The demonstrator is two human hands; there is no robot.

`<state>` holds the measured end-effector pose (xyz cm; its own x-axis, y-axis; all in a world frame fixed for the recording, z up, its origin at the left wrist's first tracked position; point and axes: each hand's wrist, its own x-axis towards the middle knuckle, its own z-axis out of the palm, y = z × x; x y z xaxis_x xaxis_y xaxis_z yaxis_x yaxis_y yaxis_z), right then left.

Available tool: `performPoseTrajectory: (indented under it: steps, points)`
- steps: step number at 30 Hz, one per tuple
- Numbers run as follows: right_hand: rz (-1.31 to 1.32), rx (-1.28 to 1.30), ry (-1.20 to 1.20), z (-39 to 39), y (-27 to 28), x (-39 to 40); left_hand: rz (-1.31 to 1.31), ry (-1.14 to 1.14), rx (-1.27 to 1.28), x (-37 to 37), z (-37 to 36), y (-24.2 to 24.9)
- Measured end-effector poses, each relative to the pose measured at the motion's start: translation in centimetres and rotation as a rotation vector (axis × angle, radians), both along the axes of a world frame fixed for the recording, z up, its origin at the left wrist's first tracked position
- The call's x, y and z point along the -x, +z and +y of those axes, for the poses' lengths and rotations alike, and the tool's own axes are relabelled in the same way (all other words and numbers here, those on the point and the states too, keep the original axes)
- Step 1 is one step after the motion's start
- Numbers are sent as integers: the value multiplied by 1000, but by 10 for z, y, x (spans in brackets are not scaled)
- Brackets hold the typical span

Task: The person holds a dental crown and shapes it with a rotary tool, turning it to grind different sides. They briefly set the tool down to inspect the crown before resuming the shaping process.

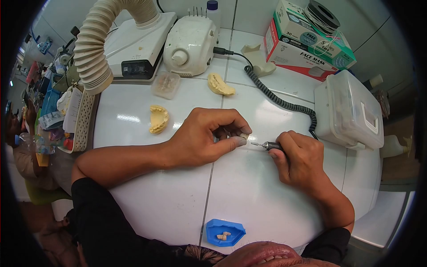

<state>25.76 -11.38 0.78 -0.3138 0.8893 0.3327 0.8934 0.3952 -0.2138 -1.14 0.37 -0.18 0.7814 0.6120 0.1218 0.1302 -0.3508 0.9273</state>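
Observation:
My left hand (212,133) is closed, pinching a small pale dental piece (244,135) between thumb and fingertips. The fingers partly cover the piece. In my right hand (299,156) is a dark rotary handpiece (272,146), held like a pen. Its thin metal bur (256,143) points left, with the tip close to the pinched piece. A yellow dental cast (159,119) lies left of my left hand, and a second dental cast (220,84) sits farther back. Near my body, a blue tray (225,243) holds several small tooth-coloured pieces (223,236).
A coiled cord (284,106) runs from the white control unit (189,46) toward the handpiece. A ribbed hose (91,53) hangs at the back left. A small clear box (166,85), mask boxes (302,58) and a white case (351,111) stand around. A person (26,155) sits far left.

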Motion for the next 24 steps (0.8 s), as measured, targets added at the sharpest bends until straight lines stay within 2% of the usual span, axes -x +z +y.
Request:
performPoseTrajectory:
  steps: [24]
  points:
    - [14,21,-3,-3,-1,-1,-7,-3,24,1,-2,0]
